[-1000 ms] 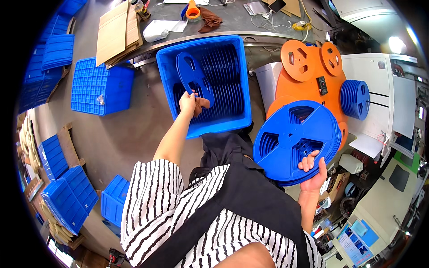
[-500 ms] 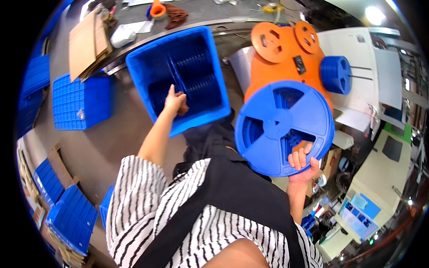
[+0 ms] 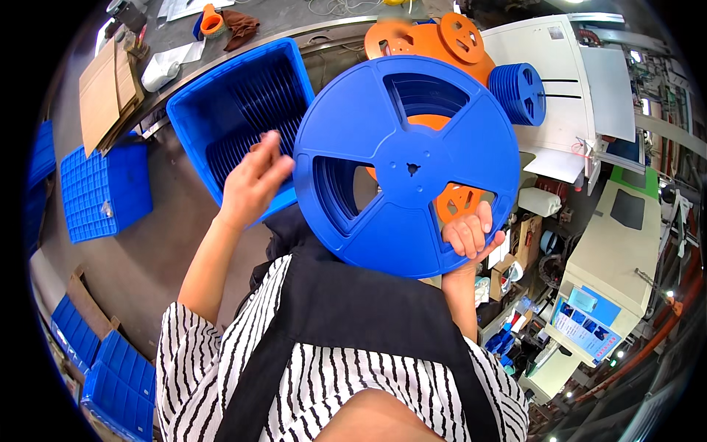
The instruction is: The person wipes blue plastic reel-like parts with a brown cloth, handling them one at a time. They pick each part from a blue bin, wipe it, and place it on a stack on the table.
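Note:
A stack of large blue plastic reels (image 3: 357, 250) is held up in front of my chest, its layered rims showing through the cut-out windows. My right hand (image 3: 471, 234) grips the stack at its lower right, fingers hooked through a window over the front face. My left hand (image 3: 254, 180) hovers beside the stack's left edge with its fingers apart, slightly blurred and holding nothing. Beyond that hand stands a blue plastic bin (image 3: 193, 118) filled with rows of upright blue reels (image 3: 272, 92). The held stack covers part of the bin's right side.
Behind the stack is an orange machine with round orange discs (image 3: 462, 37). More blue reels (image 3: 515, 94) hang on rods at a white cabinet (image 3: 563, 74). At the far left are flattened cardboard (image 3: 107, 96), a workbench and an upturned blue crate (image 3: 107, 191).
My left hand has come out of the bin and moved to the stack's left side, empty. The stack in my right hand has shifted left and closer, and the view has turned.

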Available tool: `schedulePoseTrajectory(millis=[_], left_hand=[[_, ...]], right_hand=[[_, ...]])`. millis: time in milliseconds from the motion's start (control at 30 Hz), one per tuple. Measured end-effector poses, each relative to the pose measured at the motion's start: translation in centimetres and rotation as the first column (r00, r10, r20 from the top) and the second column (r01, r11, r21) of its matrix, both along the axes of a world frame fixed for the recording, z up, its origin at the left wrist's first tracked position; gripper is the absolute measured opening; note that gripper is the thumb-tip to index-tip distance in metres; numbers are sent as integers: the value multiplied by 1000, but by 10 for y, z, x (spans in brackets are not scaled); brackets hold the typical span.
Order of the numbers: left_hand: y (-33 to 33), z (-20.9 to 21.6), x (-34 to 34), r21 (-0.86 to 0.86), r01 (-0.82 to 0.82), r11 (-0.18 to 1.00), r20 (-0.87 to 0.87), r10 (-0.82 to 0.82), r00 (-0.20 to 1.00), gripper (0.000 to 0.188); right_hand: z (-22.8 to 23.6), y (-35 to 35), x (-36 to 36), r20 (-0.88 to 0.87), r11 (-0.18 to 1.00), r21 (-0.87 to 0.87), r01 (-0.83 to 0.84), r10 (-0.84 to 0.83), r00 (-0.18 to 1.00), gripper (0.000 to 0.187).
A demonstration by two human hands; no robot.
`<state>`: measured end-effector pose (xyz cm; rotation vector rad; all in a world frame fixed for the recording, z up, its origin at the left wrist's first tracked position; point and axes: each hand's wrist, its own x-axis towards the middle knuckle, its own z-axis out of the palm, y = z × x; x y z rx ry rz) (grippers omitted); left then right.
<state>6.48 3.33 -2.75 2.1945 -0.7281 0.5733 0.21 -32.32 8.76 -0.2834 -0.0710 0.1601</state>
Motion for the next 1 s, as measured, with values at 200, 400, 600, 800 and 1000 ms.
schedulePoseTrajectory(millis=[200, 400, 600, 800, 1000], left_hand=[[-14, 31, -16, 407, 255, 877, -60, -253, 966, 58], [-17, 22, -18, 378, 272, 885, -71, -265, 962, 50], [-18, 19, -27, 371, 279, 886, -158, -236, 959, 45], [3, 24, -40, -108, 254, 961, -609, -266, 747, 36], [29, 8, -75, -673, -645, 363, -593, -786, 176, 26]], right_hand=[[-2, -2, 7, -29, 999, -4, -54, 53, 998, 28], [2, -5, 22, -49, 994, -32, -103, 102, 994, 30], [3, -5, 39, -67, 985, -80, -152, 147, 987, 50], [13, 3, 45, -302, 740, -664, -105, -136, 944, 60], [-5, -7, 33, -335, 813, -563, -147, -62, 940, 47]])
